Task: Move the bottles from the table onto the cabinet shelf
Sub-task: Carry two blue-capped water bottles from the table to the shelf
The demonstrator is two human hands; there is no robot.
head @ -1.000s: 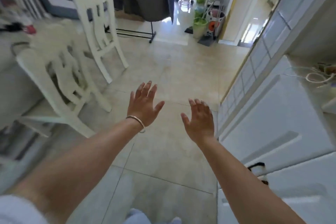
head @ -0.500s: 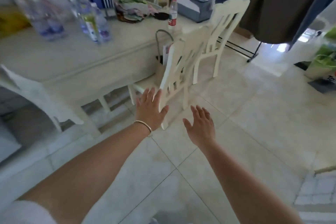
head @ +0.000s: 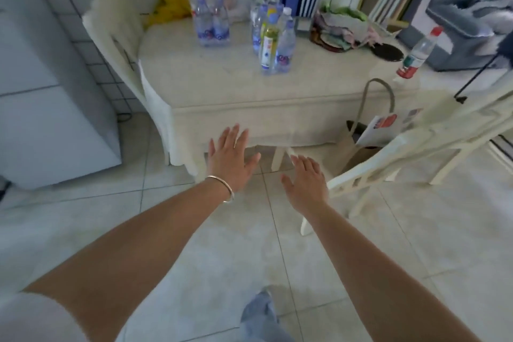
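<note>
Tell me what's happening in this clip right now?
A person faces a cream-clothed table, both arms held out. The left hand and right hand are open, fingers spread, holding nothing, short of the table edge. Clear plastic bottles with blue labels stand at the back, a second cluster round a yellow-labelled bottle mid-table, and a red-capped bottle at the right. No bottle is touched yet.

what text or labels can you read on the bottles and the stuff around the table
Nothing reads clearly.
Blue-labelled water bottles: blue and red print, too blurred to read.
Yellow-labelled bottle: white label with small print, too small to read.
Red-capped bottle: red and green label, blurred.
Papers in the paper bag: red block of print, unreadable.
Both hands, left hand and right hand, hold nothing.
</note>
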